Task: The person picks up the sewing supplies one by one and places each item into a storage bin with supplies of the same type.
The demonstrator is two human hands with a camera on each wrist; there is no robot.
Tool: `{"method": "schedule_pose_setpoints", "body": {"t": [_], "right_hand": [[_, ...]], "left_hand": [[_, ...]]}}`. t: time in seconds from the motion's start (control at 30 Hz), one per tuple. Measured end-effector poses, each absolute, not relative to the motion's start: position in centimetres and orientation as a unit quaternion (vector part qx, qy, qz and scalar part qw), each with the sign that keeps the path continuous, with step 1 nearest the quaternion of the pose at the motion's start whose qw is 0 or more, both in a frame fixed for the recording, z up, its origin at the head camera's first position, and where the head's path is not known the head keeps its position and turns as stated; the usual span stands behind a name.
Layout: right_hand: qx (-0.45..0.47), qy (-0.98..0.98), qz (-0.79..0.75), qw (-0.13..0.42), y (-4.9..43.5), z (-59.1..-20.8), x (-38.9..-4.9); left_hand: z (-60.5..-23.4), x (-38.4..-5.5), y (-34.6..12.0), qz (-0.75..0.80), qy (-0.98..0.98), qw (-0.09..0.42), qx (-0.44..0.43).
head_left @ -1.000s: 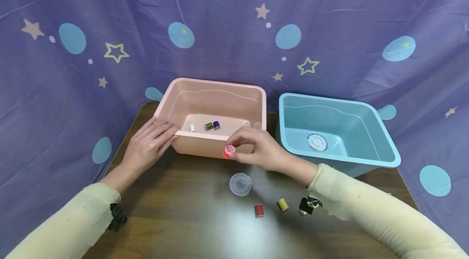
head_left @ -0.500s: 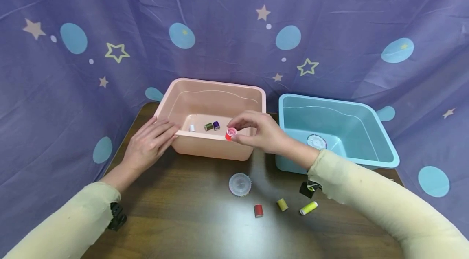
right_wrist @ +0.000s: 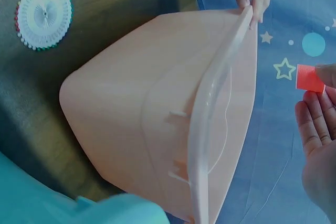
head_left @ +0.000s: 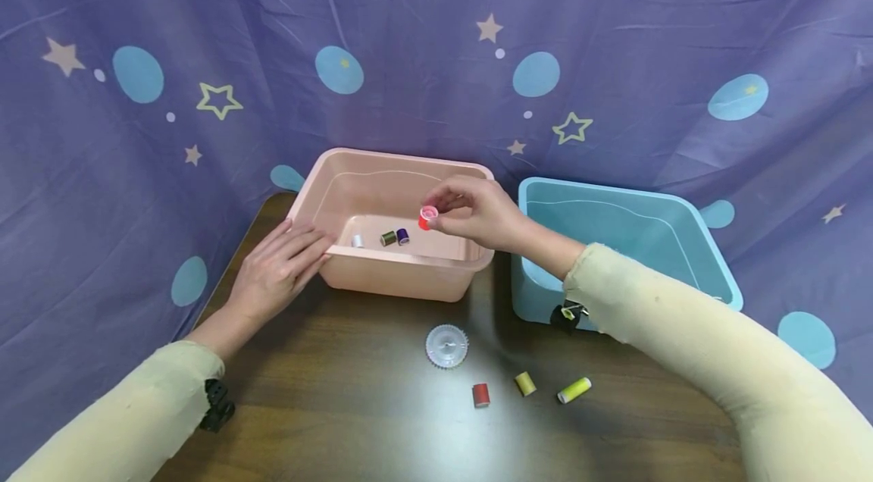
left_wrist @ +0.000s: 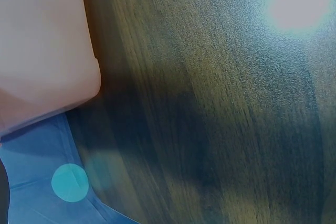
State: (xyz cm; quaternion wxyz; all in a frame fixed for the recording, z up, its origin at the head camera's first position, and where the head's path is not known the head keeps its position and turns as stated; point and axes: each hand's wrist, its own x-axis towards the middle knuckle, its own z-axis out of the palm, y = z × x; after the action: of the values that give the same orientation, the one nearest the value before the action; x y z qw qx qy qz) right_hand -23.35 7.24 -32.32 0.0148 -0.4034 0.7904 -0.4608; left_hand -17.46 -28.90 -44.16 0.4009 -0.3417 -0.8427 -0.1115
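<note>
My right hand (head_left: pixel 480 217) pinches a bright red-pink thread spool (head_left: pixel 427 218) between thumb and fingers, over the open pink plastic bin (head_left: pixel 395 273). In the right wrist view the spool (right_wrist: pixel 310 78) shows side-on, above the bin's rim. My left hand (head_left: pixel 276 270) holds the bin's front left rim, its fingers over the edge; the right wrist view shows thumb and fingers on either side of that rim. Inside the bin lie a white spool (head_left: pixel 358 240), an olive green spool (head_left: pixel 388 238) and a purple spool (head_left: pixel 403 236).
A blue bin (head_left: pixel 535 300) stands right of the pink one, partly behind my right arm. On the wooden table (head_left: pixel 368 406) lie a pin wheel (head_left: pixel 446 346), a red spool (head_left: pixel 480 395), a yellow spool (head_left: pixel 525 383) and a neon yellow spool (head_left: pixel 574 390).
My right hand has lifted the red-pink spool from in front of the pink bin up over its rim to above the inside. The left hand stays on the rim.
</note>
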Motion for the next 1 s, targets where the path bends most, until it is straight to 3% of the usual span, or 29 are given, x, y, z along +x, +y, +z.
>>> {"method": "schedule_pose_setpoints", "body": {"t": [0.23,1.0], "right_hand": [[-0.408,0.796,-0.447,0.005,6.6,-31.9,-24.9],[-0.374,0.814,-0.441,0.057,2.9,-31.4,-28.4]], "left_hand": [[-44.4,-17.4,-29.1,-0.107,-0.854,0.385,-0.334],[-44.3,-17.5,-29.0,-0.115,-0.838,0.406,-0.346]]}}
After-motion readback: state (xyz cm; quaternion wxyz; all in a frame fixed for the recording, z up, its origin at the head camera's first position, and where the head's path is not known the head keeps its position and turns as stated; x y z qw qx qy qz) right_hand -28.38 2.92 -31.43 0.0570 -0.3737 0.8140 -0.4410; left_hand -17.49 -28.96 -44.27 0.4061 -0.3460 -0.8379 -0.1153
